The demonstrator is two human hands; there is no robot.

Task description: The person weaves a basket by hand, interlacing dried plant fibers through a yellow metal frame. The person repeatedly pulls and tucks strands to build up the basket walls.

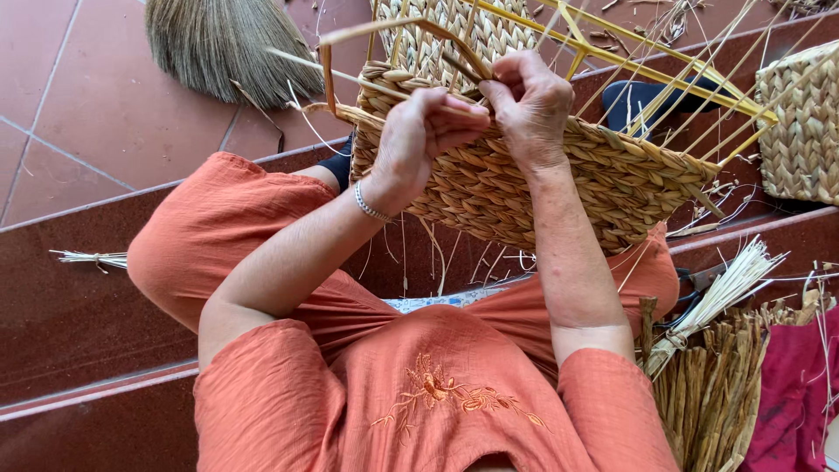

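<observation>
The floor [79,105] of red tiles fills the 9 to 11 o'clock part of the view, with dark red steps below it. The basket [559,183] rests on the person's knees at centre, running toward 3 o'clock: a half-made piece of thick, twisted straw-coloured rope in tight rows, its wall curved, its top unfinished. A yellow frame [664,65] of thin rods stands out of it toward 1 o'clock. A broom [223,44] lies at 11 o'clock. A second basket [800,127] sits at 3 o'clock, apart from the first. A bundle of reeds [712,385] lies at 4 o'clock. The left hand [419,144] grips the rim, fingers curled narrow on a strand [384,28]. The right hand [529,105], just beside it, pinches the weave at the rim, fingers closed.
</observation>
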